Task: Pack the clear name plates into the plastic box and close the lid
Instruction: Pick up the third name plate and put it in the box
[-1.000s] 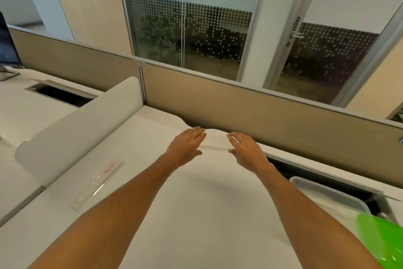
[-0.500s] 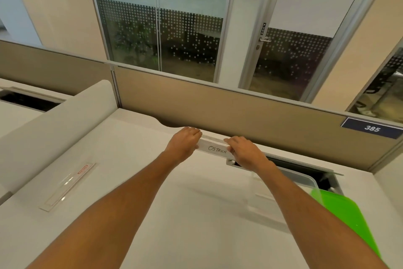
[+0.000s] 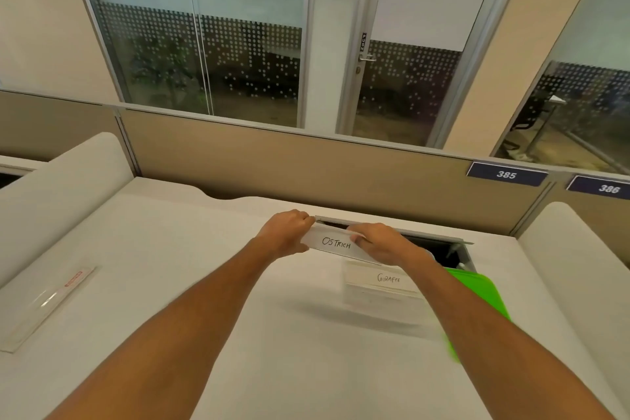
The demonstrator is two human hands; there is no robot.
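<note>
A clear name plate marked "OSTRICH" [image 3: 335, 243] is held between both hands above the far middle of the white desk. My left hand [image 3: 285, 232] grips its left end and my right hand [image 3: 380, 242] grips its right end. Just below it stands the clear plastic box [image 3: 378, 300], with a plate marked "GIRAFFE" [image 3: 388, 279] inside. My right forearm hides much of the box. The green lid [image 3: 477, 297] lies at the box's right side. Another clear name plate [image 3: 47, 307] with a red label lies flat at the desk's left edge.
An open cable slot [image 3: 439, 249] runs along the back of the desk behind the box. A beige partition [image 3: 306, 167] closes the far side, with number signs 385 [image 3: 506, 175] and 386. White curved side dividers [image 3: 61, 188] flank the desk.
Both hands have carried the "OSTRICH" plate from the desk's back edge to the right, over the box. The view has swung right, showing the box, the "GIRAFFE" plate and more of the lid.
</note>
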